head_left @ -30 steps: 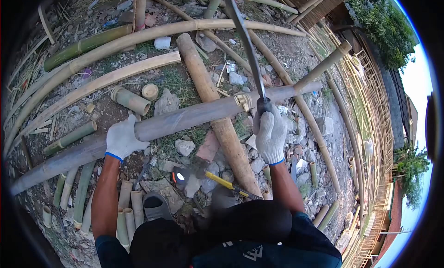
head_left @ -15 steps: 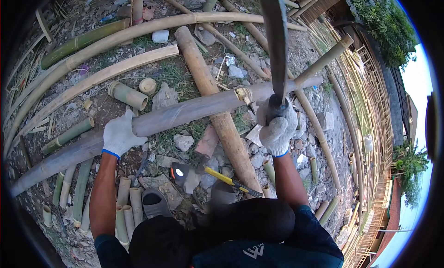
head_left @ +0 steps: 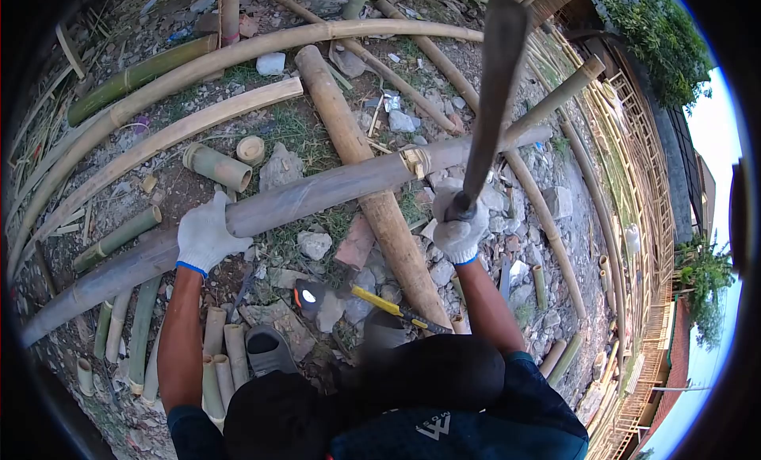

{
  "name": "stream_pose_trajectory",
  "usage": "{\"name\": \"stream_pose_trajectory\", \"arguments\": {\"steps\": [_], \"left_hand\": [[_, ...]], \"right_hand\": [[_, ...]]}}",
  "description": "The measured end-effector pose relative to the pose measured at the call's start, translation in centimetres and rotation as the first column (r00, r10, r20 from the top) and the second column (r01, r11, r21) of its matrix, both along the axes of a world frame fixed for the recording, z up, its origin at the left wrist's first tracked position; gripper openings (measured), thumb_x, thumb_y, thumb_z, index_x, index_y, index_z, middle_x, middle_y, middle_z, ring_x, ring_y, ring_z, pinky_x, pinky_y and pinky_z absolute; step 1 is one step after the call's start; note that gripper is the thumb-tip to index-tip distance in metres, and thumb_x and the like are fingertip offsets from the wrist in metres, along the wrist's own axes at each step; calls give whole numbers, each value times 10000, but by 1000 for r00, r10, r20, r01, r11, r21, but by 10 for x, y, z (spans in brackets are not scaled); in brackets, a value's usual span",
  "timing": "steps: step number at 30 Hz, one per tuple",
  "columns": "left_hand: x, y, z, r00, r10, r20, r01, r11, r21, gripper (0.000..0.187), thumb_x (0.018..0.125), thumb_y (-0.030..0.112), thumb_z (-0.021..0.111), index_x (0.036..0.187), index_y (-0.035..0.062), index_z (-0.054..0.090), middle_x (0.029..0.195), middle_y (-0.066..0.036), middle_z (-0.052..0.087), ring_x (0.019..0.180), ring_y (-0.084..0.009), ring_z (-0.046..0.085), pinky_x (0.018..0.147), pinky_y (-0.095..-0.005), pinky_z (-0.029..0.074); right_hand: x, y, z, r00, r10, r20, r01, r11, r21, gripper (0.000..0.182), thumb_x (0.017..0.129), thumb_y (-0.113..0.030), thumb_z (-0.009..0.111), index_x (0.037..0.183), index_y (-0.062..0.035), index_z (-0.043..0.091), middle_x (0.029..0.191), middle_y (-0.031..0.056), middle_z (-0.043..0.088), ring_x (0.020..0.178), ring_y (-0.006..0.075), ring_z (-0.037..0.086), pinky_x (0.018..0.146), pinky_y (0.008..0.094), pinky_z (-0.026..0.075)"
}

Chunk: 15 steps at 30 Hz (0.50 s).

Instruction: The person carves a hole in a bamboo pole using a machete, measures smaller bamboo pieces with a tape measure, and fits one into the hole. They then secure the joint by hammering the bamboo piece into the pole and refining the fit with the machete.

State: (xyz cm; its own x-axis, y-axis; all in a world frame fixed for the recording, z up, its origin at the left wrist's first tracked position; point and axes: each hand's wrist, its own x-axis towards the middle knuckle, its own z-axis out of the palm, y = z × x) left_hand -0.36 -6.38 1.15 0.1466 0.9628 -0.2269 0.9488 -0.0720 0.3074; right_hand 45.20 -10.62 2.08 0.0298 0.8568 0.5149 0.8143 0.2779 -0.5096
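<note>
A long grey bamboo pole [head_left: 317, 192] lies slantwise across a thick brown bamboo log [head_left: 396, 250]. My left hand [head_left: 208, 230], in a white glove with a blue cuff, presses on the pole's left part, thumb spread along its near side. In my gloved right hand [head_left: 460, 226] is the handle of a machete [head_left: 499, 87], its dark blade raised and pointing up toward the camera. A pale cut notch [head_left: 414, 164] shows on the pole, up and left of that hand.
Short bamboo pieces [head_left: 218, 166] lie around on stony ground. A yellow tool [head_left: 376, 301] rests near my feet, beside a round orange-and-black object [head_left: 307, 295]. Long poles [head_left: 261, 44] curve across the far side; bamboo racks [head_left: 642, 151] stand at the right.
My right hand has moved slightly left and toward me, and the machete blade has swung to the right at its top. My left hand stays on the pole.
</note>
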Motion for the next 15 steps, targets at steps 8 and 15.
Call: {"name": "stream_pose_trajectory", "arguments": {"steps": [8, 15], "left_hand": [[2, -3, 1, 1000, 7, -30, -8, 1000, -20, 822, 578, 482, 897, 1209, 56, 587, 1028, -208, 739, 984, -401, 732, 878, -478, 574], [5, 0, 7, 996, -50, -77, 47, 998, -42, 816, 574, 448, 903, 1211, 49, 587, 1057, -232, 727, 1021, -416, 713, 910, -487, 569]], "right_hand": [[19, -20, -40, 969, -209, -129, 83, 776, -626, 411, 1077, -431, 572, 1162, -47, 694, 872, 144, 717, 787, 304, 705, 755, 439, 558], [30, -10, 49, 607, -364, -706, -80, 856, -510, 300, 1084, -352, 602, 976, -73, 569, 708, -48, 469, 557, 73, 447, 524, 271, 430]]}}
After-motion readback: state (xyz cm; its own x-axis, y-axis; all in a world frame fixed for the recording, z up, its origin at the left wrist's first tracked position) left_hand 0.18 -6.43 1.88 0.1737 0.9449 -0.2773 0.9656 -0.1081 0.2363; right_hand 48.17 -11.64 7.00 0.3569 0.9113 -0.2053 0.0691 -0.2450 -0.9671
